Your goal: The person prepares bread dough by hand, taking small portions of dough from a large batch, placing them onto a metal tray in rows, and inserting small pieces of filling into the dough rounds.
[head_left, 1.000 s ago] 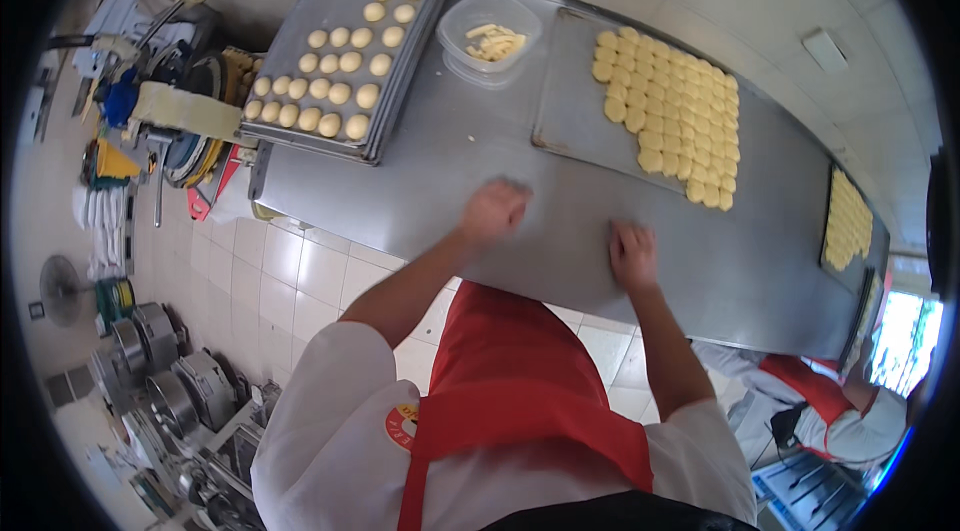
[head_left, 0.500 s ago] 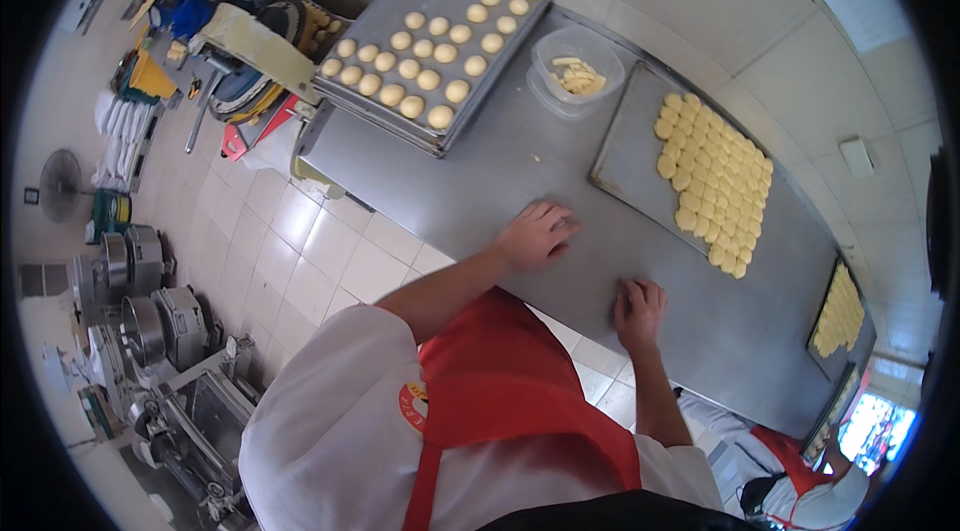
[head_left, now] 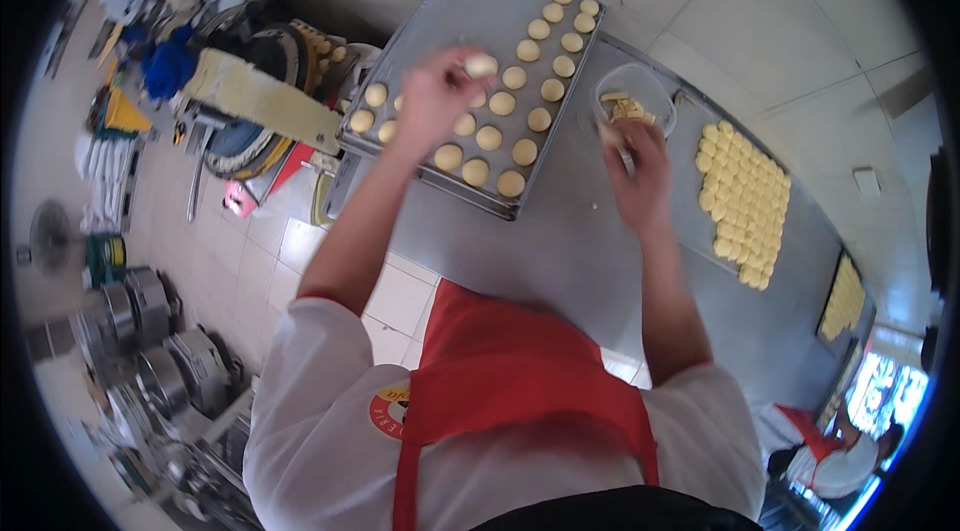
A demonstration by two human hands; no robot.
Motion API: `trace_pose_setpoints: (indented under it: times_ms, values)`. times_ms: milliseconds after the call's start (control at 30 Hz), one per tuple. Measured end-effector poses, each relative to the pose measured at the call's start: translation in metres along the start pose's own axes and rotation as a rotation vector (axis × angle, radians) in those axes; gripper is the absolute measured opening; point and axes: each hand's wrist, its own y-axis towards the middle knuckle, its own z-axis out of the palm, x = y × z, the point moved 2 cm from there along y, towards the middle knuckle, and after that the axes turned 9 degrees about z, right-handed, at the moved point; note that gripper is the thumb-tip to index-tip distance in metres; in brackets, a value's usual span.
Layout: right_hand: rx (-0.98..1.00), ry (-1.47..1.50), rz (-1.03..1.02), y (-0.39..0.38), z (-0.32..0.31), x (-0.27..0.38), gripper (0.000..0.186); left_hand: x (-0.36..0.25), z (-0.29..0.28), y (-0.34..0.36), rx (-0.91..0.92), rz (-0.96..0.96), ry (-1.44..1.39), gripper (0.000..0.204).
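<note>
A round red-and-yellow lettered badge [head_left: 388,415] shows below the grey metal tray [head_left: 450,19] of dough balls [head_left: 502,104]. Over that tray, the curled left hand [head_left: 432,103] pinches a pale round dough ball [head_left: 482,66]; right of it, the half-curled right hand [head_left: 642,169], its hold unclear, is at the clear plastic tub [head_left: 640,81] of yellow strips [head_left: 622,105].

The left hand [head_left: 440,101], smeared by motion, hides several dough balls [head_left: 488,138] on the left tray [head_left: 450,16]; its finger hold on the raised dough ball [head_left: 481,66] is partly lost in blur. The right hand [head_left: 640,166], also blurred, covers the near edge of the clear tub [head_left: 661,99]; the pale bit at its fingertips is perhaps a pale stick. On the right, a co-worker [head_left: 845,466] is too small to read. Mixers [head_left: 190,371] on the left blur.
</note>
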Motion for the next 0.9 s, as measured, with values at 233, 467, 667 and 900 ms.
trace_pose_setpoints:
  times_ms: [233, 467, 667, 900]
  values:
    - [0.142, -0.316, -0.145, 0.169, 0.146, 0.021, 0.038, 0.110, 0.000, 0.127, 0.371, 0.246, 0.200, 0.049]
    - [0.195, -0.718, -0.181, 0.176, 0.179, 0.002, 0.029, 0.142, 0.014, 0.139, 0.565, 0.225, 0.150, 0.045]
    - [0.229, -0.757, -0.156, 0.186, 0.190, 0.003, 0.032, 0.142, 0.004, 0.149, 0.628, 0.237, 0.204, 0.037]
    - [-0.074, -0.555, -0.213, 0.150, 0.137, 0.006, 0.034, 0.122, -0.006, 0.148, 0.562, 0.418, 0.228, 0.053]
